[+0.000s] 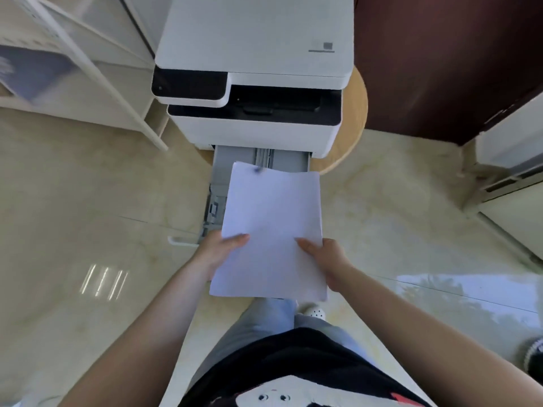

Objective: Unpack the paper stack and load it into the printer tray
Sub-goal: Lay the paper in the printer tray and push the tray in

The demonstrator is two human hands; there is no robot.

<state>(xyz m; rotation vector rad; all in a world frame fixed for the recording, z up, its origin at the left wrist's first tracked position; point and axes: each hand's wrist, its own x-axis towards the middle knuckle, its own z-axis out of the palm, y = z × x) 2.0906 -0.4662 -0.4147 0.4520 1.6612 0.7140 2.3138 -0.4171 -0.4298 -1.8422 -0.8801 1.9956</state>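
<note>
Fingers (241, 238) of the left hand (219, 254) lie thumb-on-top along the near left edge of the paper stack (271, 227), the rest curled out of sight beneath, and the right hand (326, 259) pinches the opposite edge the same way, so both hands are closed on the sheets. The stack hangs in the air, tilted a little anticlockwise, over the pulled-out printer tray (219, 183), whose grey bed and side guide show past its left edge. The printer (255, 83) itself sits on a round wooden stool (357, 113) on the tiled floor. From where I stand the step in hand looks like lowering the paper in. To do it well, the person should square the stack with the tray walls first, lead with the far edge, keep the sheets flat and even, and let them settle between the guides before letting go, or corners may catch or fan out.
</note>
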